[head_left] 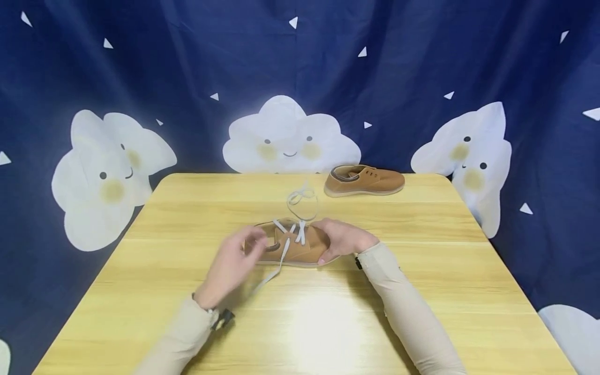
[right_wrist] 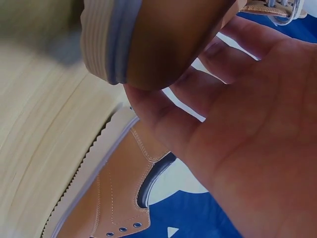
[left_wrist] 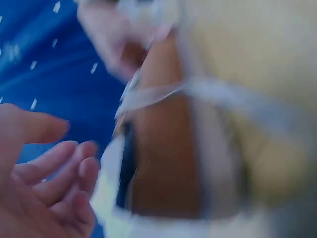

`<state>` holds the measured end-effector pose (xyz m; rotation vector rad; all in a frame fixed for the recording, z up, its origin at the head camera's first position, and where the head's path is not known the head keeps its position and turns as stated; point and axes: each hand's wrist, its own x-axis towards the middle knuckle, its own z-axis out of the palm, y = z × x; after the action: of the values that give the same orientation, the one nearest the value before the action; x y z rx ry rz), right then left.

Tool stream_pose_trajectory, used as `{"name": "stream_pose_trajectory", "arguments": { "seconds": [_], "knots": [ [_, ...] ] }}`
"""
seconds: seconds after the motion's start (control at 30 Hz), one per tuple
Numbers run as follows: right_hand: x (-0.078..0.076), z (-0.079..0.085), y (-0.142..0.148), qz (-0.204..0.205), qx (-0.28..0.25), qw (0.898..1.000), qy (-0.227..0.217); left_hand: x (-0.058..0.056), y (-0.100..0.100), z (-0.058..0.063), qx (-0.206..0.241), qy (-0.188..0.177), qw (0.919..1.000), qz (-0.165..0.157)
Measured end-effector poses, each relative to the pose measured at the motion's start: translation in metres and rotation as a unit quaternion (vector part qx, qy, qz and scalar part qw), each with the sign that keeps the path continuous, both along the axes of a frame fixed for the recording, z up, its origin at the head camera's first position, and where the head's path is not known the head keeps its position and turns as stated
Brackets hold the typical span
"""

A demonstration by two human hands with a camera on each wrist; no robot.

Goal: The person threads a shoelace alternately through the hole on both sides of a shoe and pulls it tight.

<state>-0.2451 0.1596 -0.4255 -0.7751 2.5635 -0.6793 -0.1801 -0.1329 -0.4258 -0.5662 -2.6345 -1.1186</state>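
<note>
A tan shoe (head_left: 302, 253) with a pale sole lies across the middle of the table, its toe to the right. Round that toe, my right hand (head_left: 346, 238) grips with the thumb on the near side and fingers over the far side. A white lace (head_left: 284, 252) is partly threaded; one end trails toward me over the near side, the other loops beyond the shoe. My left hand (head_left: 233, 261), blurred, is by the heel opening. In the left wrist view its fingers (left_wrist: 54, 171) are loosely bent, with nothing between them, beside the shoe's heel.
A second tan shoe (head_left: 375, 182), with bare eyelets and no lace showing, stands at the table's back edge, right of centre. The wooden table (head_left: 187, 208) has a bright glare near its front. A dark blue curtain (head_left: 398, 67) with white clouds hangs behind and at both sides.
</note>
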Motion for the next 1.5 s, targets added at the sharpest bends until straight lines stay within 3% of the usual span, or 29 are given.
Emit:
{"name": "stream_pose_trajectory", "arguments": {
  "seconds": [0.07, 0.13, 0.2, 0.3, 0.43, 0.57, 0.67, 0.8, 1.1, 1.2, 1.33, 1.5],
  "knots": [
    [0.000, -0.001, 0.000, -0.007, -0.008, 1.000, -0.005, -0.020, -0.013, 0.006, 0.015, 0.014, 0.9995, 0.025],
    [0.000, -0.003, 0.001, -0.010, -0.014, 1.000, -0.007, -0.040, -0.025, 0.005, 0.027, -0.009, 0.9989, 0.038],
    [0.000, -0.004, 0.001, -0.010, -0.021, 1.000, -0.011, -0.057, -0.036, -0.002, 0.022, -0.068, 0.9970, 0.027],
    [0.000, -0.006, 0.001, -0.007, -0.027, 1.000, -0.015, -0.075, -0.046, -0.019, 0.017, -0.163, 0.9863, -0.022],
    [-0.001, -0.005, 0.000, -0.002, -0.029, 1.000, -0.011, -0.090, -0.049, -0.034, 0.069, -0.259, 0.9581, -0.100],
    [-0.002, -0.005, 0.000, 0.005, -0.031, 0.999, -0.011, -0.098, -0.045, -0.038, 0.132, -0.328, 0.9214, -0.161],
    [-0.003, -0.007, -0.001, 0.009, -0.034, 0.999, -0.011, -0.101, -0.041, -0.040, 0.167, -0.378, 0.8932, -0.178],
    [-0.002, -0.008, -0.003, 0.010, -0.032, 0.999, -0.012, -0.102, -0.036, -0.045, 0.207, -0.414, 0.8710, -0.164],
    [0.000, -0.004, -0.001, -0.006, -0.020, 1.000, -0.018, -0.105, -0.030, -0.045, 0.260, -0.395, 0.8676, -0.154],
    [0.000, -0.004, 0.000, -0.005, -0.022, 1.000, -0.019, -0.105, -0.030, -0.042, 0.286, -0.364, 0.8711, -0.163],
    [0.000, -0.003, 0.000, 0.004, -0.019, 1.000, -0.006, -0.106, -0.029, -0.036, 0.307, -0.311, 0.8820, -0.177],
    [0.000, -0.002, 0.001, 0.009, -0.018, 1.000, -0.001, -0.104, -0.028, -0.028, 0.308, -0.279, 0.8938, -0.168]
  ]
}}
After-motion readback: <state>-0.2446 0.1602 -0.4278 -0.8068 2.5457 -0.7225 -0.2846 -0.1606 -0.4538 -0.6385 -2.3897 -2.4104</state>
